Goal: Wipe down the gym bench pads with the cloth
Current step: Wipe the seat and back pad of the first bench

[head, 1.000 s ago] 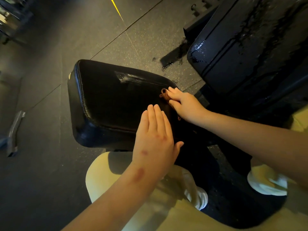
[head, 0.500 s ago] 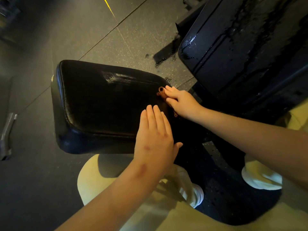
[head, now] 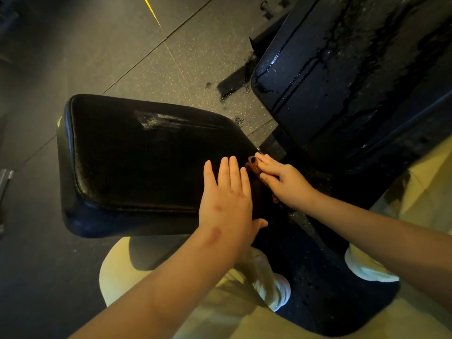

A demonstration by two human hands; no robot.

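Cloth (head: 253, 166) is gripped by the right hand (head: 286, 183); the left hand (head: 227, 204) lies flat on the seat pad (head: 146, 162).

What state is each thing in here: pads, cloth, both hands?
seat pad: one shiny wet smear near its far edge.
back pad: wet, streaked with droplets.
cloth: bunched at the seat pad's corner.
left hand: flat on the seat pad.
right hand: grips the cloth.

left hand (head: 226, 204): palm down, fingers straight and together, resting flat on the seat pad (head: 146, 162) at its narrow end
right hand (head: 283, 182): fingers curled over the cloth (head: 253, 166) at that pad's far corner
forearms: bare, reaching forward
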